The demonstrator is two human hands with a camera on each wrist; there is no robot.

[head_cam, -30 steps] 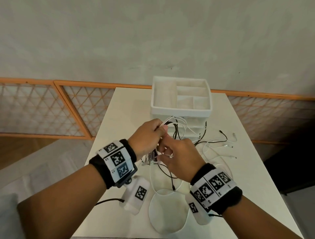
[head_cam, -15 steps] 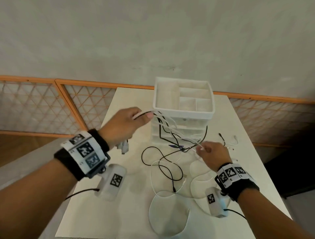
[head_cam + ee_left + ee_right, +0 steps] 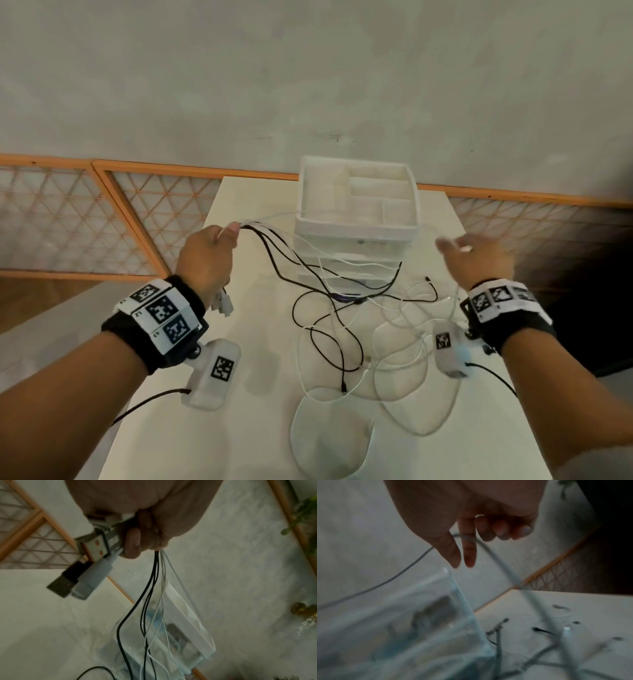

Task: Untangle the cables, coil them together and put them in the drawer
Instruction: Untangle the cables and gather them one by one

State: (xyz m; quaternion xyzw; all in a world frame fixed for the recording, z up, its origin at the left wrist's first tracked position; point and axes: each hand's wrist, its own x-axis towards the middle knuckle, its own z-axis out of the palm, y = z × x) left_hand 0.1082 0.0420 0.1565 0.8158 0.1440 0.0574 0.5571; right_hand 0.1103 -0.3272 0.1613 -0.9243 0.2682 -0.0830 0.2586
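Observation:
My left hand (image 3: 212, 253) is raised left of the drawer unit (image 3: 356, 229) and grips a bundle of black and white cables (image 3: 274, 246) near their ends. Their USB plugs (image 3: 89, 568) stick out below the fist (image 3: 145, 520). From the fist the cables sag to a loose tangle (image 3: 342, 325) on the table in front of the unit. My right hand (image 3: 476, 257) is up at the right of the unit. A thin white cable (image 3: 501, 566) runs across its index finger (image 3: 469, 550); the other fingers are curled. That view is blurred.
The white table (image 3: 260, 438) is narrow, with edges close on both sides. The drawer unit has an open divided tray on top and clear drawers (image 3: 188, 628) below. An orange-framed lattice panel (image 3: 102, 222) runs along the wall behind. A plant (image 3: 305, 507) stands off to one side.
The hands have drawn apart. The left moved left with the bundle. The right swung out and up to the right, pulling a white cable away from the tangle.

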